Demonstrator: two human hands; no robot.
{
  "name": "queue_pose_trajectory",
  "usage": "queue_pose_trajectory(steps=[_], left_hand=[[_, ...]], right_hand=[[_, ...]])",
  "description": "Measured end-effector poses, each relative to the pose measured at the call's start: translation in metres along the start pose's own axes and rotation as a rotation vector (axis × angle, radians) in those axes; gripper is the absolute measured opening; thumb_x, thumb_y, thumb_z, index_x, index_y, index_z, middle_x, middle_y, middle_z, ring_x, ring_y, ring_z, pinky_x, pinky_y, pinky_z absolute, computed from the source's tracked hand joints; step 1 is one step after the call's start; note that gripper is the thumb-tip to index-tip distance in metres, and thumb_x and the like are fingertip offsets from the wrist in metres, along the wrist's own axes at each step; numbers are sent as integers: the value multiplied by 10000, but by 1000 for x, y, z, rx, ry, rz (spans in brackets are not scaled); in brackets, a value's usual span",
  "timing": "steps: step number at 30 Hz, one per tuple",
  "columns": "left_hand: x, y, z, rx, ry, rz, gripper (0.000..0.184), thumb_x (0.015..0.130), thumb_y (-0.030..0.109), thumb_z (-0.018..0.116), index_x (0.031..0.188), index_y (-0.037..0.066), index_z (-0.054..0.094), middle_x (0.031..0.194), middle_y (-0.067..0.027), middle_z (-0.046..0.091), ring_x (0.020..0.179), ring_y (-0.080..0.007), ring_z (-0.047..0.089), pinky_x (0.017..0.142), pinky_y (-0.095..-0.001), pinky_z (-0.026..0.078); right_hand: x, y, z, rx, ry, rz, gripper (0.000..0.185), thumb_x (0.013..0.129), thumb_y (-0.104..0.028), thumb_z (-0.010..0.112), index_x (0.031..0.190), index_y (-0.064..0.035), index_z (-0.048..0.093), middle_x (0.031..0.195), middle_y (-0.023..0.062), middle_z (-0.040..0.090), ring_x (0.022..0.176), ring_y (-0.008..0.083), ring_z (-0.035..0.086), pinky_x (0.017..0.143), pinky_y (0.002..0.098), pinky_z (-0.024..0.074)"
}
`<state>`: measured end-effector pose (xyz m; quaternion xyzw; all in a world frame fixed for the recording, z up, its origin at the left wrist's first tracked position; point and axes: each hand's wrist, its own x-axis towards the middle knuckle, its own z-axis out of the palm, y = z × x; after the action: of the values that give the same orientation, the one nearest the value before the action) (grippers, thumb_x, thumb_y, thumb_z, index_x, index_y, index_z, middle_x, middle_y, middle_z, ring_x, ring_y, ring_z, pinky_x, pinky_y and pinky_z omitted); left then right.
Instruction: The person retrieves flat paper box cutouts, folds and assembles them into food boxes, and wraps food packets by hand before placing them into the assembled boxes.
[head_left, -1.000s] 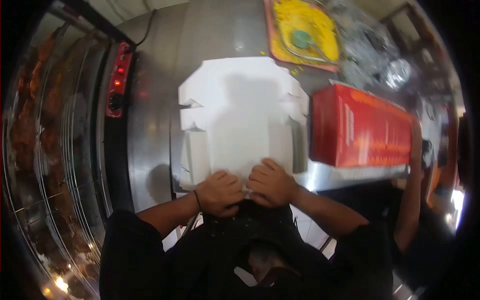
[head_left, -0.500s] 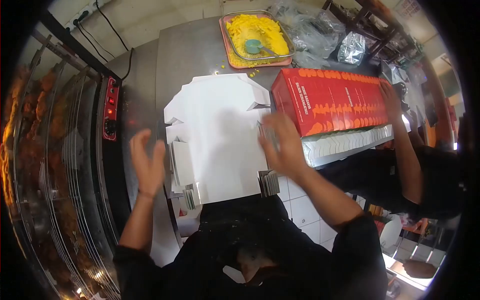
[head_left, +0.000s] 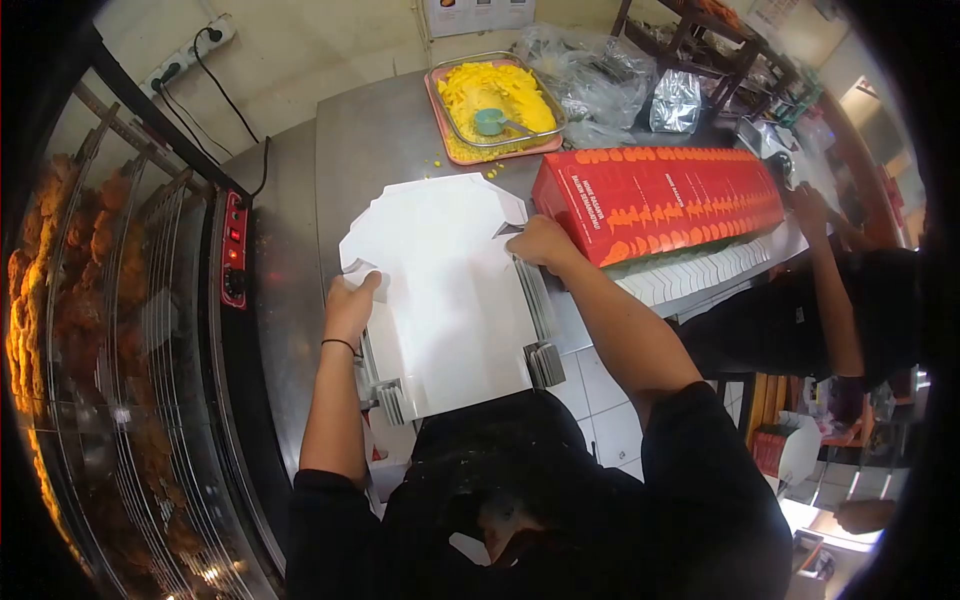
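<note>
A stack of flat white cardboard box blanks [head_left: 450, 300] lies on the steel table in front of me, its near end close to my body. My left hand [head_left: 350, 305] is closed on the left edge of the stack, thumb on top near a slotted flap. At the right edge, my right hand [head_left: 545, 245] grips the stack beside another folded flap, its fingertips partly hidden. Just right of my right hand is a row of red printed boxes [head_left: 665, 200] on its side, with white edges underneath.
A glass tray of yellow food [head_left: 500, 100] with a green scoop stands at the back. Plastic bags [head_left: 590, 85] lie beside it. At left is a glass warmer with fried food [head_left: 100, 220]. A co-worker's hand [head_left: 812, 212] is at the far right.
My hands left the near edge of the stack, opened in the air, then closed on its left and right edges. The co-worker's hand moved off the red boxes' end.
</note>
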<state>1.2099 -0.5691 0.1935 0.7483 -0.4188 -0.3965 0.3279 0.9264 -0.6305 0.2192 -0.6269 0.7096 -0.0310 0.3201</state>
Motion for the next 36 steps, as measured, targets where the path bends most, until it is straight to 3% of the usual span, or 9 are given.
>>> queue_pose_trajectory(steps=[6, 11, 17, 22, 26, 28, 32, 33, 36], left_hand=[[-8, 3, -7, 25, -8, 63, 426, 771, 269, 614, 1038, -54, 543, 962, -126, 595, 834, -180, 573, 705, -303, 457], [-13, -13, 3, 60, 74, 162, 478, 734, 272, 642, 1046, -67, 516, 943, -179, 620, 865, -253, 605, 752, -325, 459], [-2, -43, -7, -218, -24, 11, 385, 749, 148, 632, 1051, -61, 517, 949, -129, 613, 845, -178, 596, 719, -289, 469], [3, -55, -33, -678, -292, -106, 330, 785, 14, 577, 1104, -22, 499, 920, -68, 600, 849, -160, 594, 734, -287, 496], [2, -61, -45, -810, -638, 28, 309, 784, 84, 612, 1081, 68, 528, 970, -64, 593, 857, -163, 596, 734, -334, 515], [-22, -22, -46, -665, -396, -288, 322, 746, 152, 684, 1033, 134, 539, 923, -13, 578, 920, -143, 541, 728, -327, 512], [11, -53, -20, -686, -395, -38, 303, 743, 161, 648, 1009, 63, 540, 1001, -72, 515, 982, -184, 467, 690, -344, 474], [9, -52, -18, -552, -291, -30, 296, 741, 154, 630, 1002, 45, 543, 1002, -94, 520, 981, -203, 476, 705, -349, 471], [4, -50, -10, -252, -121, -41, 286, 735, 133, 576, 982, -11, 555, 1005, -160, 534, 980, -259, 503, 749, -365, 462]], right_hand=[[19, 18, 19, 122, 114, 16, 390, 570, -237, 632, 737, 115, 606, 741, 252, 602, 700, 300, 617, 650, 369, 486], [16, 25, 30, -8, 275, -65, 333, 576, -250, 666, 648, 69, 604, 671, 201, 590, 622, 228, 591, 578, 328, 474], [-13, 18, 10, 948, -308, 16, 222, 723, -132, 665, 902, -26, 590, 830, 70, 605, 744, 155, 586, 629, 299, 479], [-10, 24, 12, 1318, -515, -223, 305, 778, -91, 642, 1053, -41, 519, 1015, 51, 574, 907, 152, 564, 773, 320, 471], [18, 47, 15, 1237, -462, -81, 290, 752, -62, 612, 1032, -90, 541, 1053, 45, 553, 988, 166, 526, 810, 321, 455], [10, 33, 9, 1108, -432, -68, 294, 737, -90, 582, 1029, -86, 542, 1023, 50, 553, 964, 178, 528, 794, 318, 459], [53, 27, 18, 925, -474, -29, 268, 717, -122, 521, 982, -83, 547, 922, 72, 557, 864, 213, 553, 726, 339, 481], [105, 57, 33, 933, -641, 241, 231, 708, -124, 521, 932, -70, 544, 818, 82, 556, 759, 239, 572, 670, 364, 495], [26, -28, 47, 695, -478, 257, 178, 692, -123, 521, 854, -48, 537, 706, 64, 531, 652, 246, 561, 617, 368, 491]])
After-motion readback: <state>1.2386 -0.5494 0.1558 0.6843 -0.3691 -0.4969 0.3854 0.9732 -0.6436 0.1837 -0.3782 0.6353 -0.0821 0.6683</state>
